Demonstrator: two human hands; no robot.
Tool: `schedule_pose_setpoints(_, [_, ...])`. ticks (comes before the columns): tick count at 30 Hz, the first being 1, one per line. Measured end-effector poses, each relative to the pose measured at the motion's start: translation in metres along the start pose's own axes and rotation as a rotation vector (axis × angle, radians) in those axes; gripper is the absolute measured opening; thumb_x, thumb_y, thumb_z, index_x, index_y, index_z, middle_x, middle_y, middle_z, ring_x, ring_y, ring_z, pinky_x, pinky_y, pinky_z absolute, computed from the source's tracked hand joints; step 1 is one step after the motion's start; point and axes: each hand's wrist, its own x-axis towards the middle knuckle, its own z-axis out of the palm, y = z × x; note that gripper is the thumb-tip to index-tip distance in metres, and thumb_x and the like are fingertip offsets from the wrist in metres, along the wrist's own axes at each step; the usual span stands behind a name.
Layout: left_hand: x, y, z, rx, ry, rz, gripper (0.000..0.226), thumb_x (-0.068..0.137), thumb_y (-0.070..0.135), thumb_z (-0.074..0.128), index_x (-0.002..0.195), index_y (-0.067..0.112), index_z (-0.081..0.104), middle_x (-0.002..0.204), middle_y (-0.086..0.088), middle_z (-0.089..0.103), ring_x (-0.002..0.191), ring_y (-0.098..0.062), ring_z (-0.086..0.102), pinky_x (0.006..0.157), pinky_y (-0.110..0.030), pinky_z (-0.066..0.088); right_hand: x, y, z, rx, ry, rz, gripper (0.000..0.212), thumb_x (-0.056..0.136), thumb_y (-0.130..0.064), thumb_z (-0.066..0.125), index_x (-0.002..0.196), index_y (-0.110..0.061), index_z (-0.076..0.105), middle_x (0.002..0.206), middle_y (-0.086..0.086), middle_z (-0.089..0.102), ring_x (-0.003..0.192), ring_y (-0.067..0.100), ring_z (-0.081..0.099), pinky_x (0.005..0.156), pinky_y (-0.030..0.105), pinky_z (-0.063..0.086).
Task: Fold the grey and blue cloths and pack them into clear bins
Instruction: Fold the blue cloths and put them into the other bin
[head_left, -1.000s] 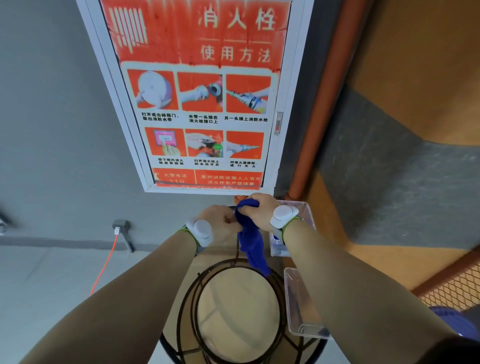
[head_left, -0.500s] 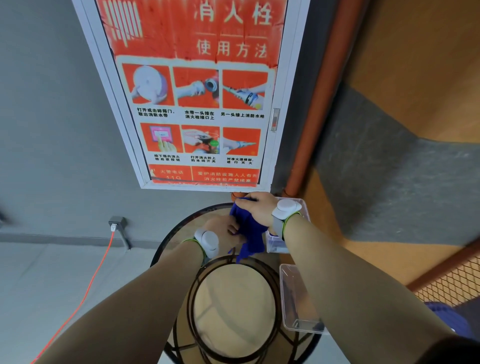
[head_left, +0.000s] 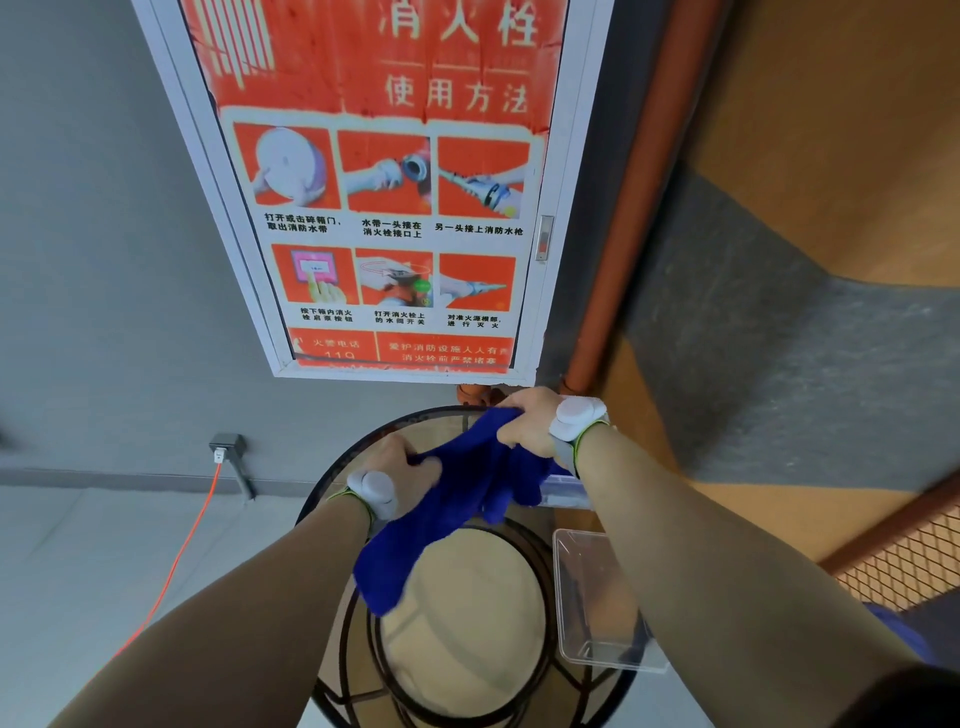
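Blue cloth (head_left: 452, 499) hangs over the round table (head_left: 332, 457), and its long axis slants from far right to near left. The clear bin (head_left: 597, 613) sits near right, under your right forearm. Your right hand (head_left: 524, 421) clutches the far end; your left hand (head_left: 400, 467) grips the middle.

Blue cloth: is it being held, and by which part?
The fuzzy blue cloth is gripped along its upper edge: right hand at the far end, left hand nearer.
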Motion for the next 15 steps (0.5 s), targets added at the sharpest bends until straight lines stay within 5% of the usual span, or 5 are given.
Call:
schedule_pose_setpoints(4, [0.005,-0.024,-0.005,0.247,-0.024,-0.066,0.016,0.085,0.018,0.052,0.099,0.011,0.052,0.087,-0.001,0.055,0.074,-0.02,0.046,0.067,-0.028,0.041,0.012,-0.001,-0.011,0.014,-0.016,0.104,0.035,0.101,0.0,0.058,0.135,0.003,0.064,0.141,0.021,0.061,0.128,0.036,0.059,0.108,0.036,0.046])
schedule_pose_setpoints(9, [0.002,-0.05,-0.014,0.258,0.043,-0.221,0.011,0.081,0.01,0.052,0.083,0.011,0.063,0.083,-0.006,0.065,0.076,-0.023,0.06,0.062,-0.027,0.045,0.017,0.026,0.001,-0.096,0.245,0.139,0.035,0.098,-0.012,0.062,0.132,-0.007,0.068,0.136,0.017,0.064,0.126,0.034,0.06,0.103,0.037,0.049])
schedule_pose_setpoints(12, [0.003,-0.061,-0.023,0.226,0.137,-0.276,0.024,0.095,0.011,0.053,0.106,0.007,0.074,0.108,-0.012,0.073,0.097,-0.028,0.068,0.075,-0.03,0.049,0.019,0.037,-0.003,-0.145,0.371,0.188,0.03,0.098,-0.011,0.056,0.124,-0.007,0.07,0.127,0.015,0.069,0.114,0.032,0.066,0.099,0.036,0.054])
schedule_pose_setpoints(15, [0.007,-0.066,-0.028,0.065,0.239,-0.305,0.026,0.1,0.013,0.056,0.115,0.009,0.076,0.12,-0.016,0.073,0.11,-0.035,0.068,0.091,-0.037,0.054,0.021,0.038,-0.009,-0.178,0.362,0.176,0.038,0.097,-0.009,0.058,0.132,0.004,0.065,0.133,0.027,0.063,0.124,0.039,0.061,0.099,0.041,0.051])
